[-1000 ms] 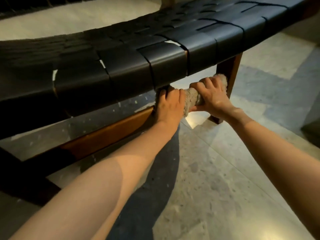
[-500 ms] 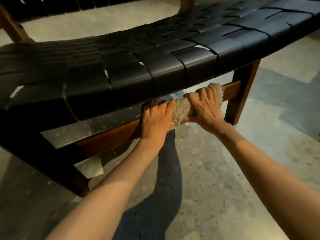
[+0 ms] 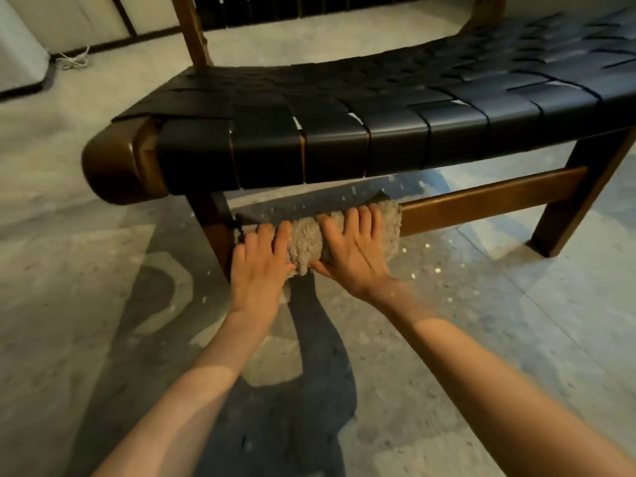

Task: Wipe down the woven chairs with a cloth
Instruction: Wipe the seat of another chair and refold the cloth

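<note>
A woven chair (image 3: 344,132) with black leather straps and a brown wooden frame fills the upper half of the view. A fluffy grey-beige cloth (image 3: 306,241) is wrapped over the chair's low front crossbar (image 3: 488,201), near the front left leg (image 3: 215,232). My left hand (image 3: 261,266) presses on the cloth's left end, right beside that leg. My right hand (image 3: 351,253) grips the cloth's right part, fingers over the top of the bar. The bar under the cloth is hidden.
The front right leg (image 3: 571,215) stands on the pale stone floor (image 3: 481,321). A second chair's slatted back (image 3: 309,8) is behind. A white cord (image 3: 74,60) lies by the wall at far left.
Both hands slid the cloth leftward along the crossbar, from near the right leg to beside the left leg. The view shifted left and back too, showing the seat's left corner.
</note>
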Demonstrator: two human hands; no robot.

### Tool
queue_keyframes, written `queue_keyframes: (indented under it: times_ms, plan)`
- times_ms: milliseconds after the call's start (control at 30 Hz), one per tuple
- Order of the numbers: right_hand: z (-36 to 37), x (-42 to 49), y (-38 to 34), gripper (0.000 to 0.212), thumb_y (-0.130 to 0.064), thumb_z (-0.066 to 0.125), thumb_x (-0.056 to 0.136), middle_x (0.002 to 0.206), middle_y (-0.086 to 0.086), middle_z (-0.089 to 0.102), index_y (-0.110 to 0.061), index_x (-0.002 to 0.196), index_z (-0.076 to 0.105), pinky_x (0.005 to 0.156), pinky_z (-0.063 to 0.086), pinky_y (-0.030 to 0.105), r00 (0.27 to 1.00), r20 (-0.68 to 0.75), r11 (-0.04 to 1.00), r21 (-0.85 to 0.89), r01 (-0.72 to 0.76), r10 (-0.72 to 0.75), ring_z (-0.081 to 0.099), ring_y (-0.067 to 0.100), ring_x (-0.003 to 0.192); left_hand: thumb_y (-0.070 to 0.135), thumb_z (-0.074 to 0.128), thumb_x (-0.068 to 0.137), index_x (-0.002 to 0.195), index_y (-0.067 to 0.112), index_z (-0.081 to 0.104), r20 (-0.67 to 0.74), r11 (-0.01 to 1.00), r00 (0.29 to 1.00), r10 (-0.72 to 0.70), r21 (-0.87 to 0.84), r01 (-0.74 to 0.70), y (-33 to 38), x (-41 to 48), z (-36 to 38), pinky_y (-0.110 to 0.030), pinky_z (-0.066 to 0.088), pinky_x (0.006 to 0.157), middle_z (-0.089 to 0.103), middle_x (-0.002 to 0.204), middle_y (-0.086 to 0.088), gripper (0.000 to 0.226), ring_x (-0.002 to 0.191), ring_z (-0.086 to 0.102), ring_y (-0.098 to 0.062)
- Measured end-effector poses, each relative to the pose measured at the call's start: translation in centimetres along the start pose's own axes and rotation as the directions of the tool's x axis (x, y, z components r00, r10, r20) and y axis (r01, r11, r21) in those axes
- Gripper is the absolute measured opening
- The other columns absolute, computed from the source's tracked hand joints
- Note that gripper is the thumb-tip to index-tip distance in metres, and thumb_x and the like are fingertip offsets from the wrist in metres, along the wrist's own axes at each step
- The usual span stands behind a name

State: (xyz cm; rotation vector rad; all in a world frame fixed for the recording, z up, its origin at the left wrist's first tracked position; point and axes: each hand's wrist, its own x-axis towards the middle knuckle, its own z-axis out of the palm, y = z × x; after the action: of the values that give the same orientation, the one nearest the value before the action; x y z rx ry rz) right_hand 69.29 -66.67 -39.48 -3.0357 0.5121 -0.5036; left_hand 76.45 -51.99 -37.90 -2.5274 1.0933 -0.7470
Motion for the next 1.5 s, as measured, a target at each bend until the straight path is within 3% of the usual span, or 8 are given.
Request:
queue_keyframes:
  times_ms: [167,367,567,733,933,1133,1267,1500]
  plan:
    - [-0.9,0.2,-1.9,0.071,-0.063,0.046,0.086,0.125,0.015,0.047,-0.017,0.139,0.041,0.106,0.018,0.045,0.988,0.054,0.987,0.079,0.137,-0.142,0.042,0.036,0.116,0.026,0.058,0.088,0.13,0.017,0.053,0.02,0.998,1.0,-0.018,0.067,0.017,-0.7,-1.1,-1.1,-0.024,0.042,0.073,0.062,0.114,0.002,0.044,0.092,0.058,-0.013]
    - [-2.6,0.2,-0.3,0.039,-0.022,0.067,0.085,0.109,0.009,0.066,-0.016,0.124,0.063,0.083,0.043,0.041,0.983,-0.107,0.976,0.144,0.161,-0.146,0.058,0.033,0.098,0.006,0.048,0.091,0.138,0.01,0.034,0.131,0.959,0.99,-0.047,-0.273,0.081,-2.1,-0.2,-1.6,-0.032,0.038,0.092,0.043,0.133,-0.012,0.049,0.119,0.04,-0.028]
    - [-4.6,-1.3,0.6,0.025,-0.022,0.071,0.08,0.099,0.006,0.067,-0.017,0.104,0.069,0.075,0.046,0.04,0.975,-0.196,0.975,0.174,0.14,-0.105,0.058,0.03,0.093,0.0,0.07,0.078,0.105,0.003,0.064,-0.013,0.82,0.991,-0.133,-0.563,0.102,-1.9,-1.8,-3.1,-0.035,0.044,0.058,0.053,0.101,-0.018,0.027,0.084,0.055,-0.033]
    - [-4.0,-6.1,1.2,0.021,-0.029,0.067,0.077,0.083,0.008,0.052,-0.019,0.095,0.07,0.059,0.031,0.03,0.978,-0.21,0.991,0.128,0.032,-0.005,0.046,0.026,0.073,0.011,0.074,0.079,0.11,0.018,0.069,0.023,0.719,0.989,-0.145,-0.685,0.121,-0.1,-5.5,-2.5,-0.028,0.045,0.046,0.068,0.09,-0.006,0.033,0.065,0.065,-0.025]
    - [-1.3,-9.4,-0.7,0.032,-0.021,0.066,0.088,0.088,0.0,0.07,-0.027,0.119,0.061,0.048,0.052,0.033,0.989,-0.039,0.924,0.362,-0.121,0.144,0.066,0.02,0.063,0.027,0.052,0.095,0.13,0.034,0.053,0.284,0.651,0.928,-0.24,-0.662,0.371,2.1,-7.3,-1.3,-0.016,0.029,0.049,0.06,0.072,0.005,0.036,0.054,0.051,-0.01]
    - [0.8,-8.4,-2.7,0.022,-0.011,0.056,0.095,0.104,-0.016,0.065,-0.023,0.113,0.061,0.088,0.054,0.026,0.864,0.231,0.334,0.853,-0.401,0.447,0.064,0.003,0.096,0.013,0.061,0.09,0.132,0.017,0.054,0.543,-0.131,0.769,-0.337,-0.836,0.533,4.2,-5.6,-0.6,-0.031,0.049,0.096,0.061,0.126,-0.003,0.043,0.113,0.058,-0.014]
    - [0.2,-5.8,-3.9,0.005,-0.007,0.059,0.091,0.101,0.006,0.067,-0.011,0.094,0.06,0.091,0.051,0.03,0.662,0.562,-0.458,0.817,-0.35,0.496,0.064,0.016,0.094,0.01,0.063,0.089,0.121,0.013,0.06,0.829,-0.766,0.49,-0.268,-0.492,0.413,5.2,-4.3,-1.0,-0.032,0.051,0.093,0.062,0.118,-0.003,0.032,0.112,0.058,-0.016]
    - [-0.5,-3.3,-3.5,0.006,0.001,0.051,0.092,0.094,0.014,0.057,-0.002,0.091,0.056,0.072,0.058,0.033,0.539,0.829,-0.856,0.38,-0.351,0.147,0.061,0.025,0.088,0.008,0.058,0.09,0.121,0.004,0.056,0.958,-0.992,0.286,0.011,-0.025,0.122,3.7,-2.4,-0.6,-0.029,0.047,0.08,0.055,0.131,-0.014,0.031,0.122,0.053,-0.025]
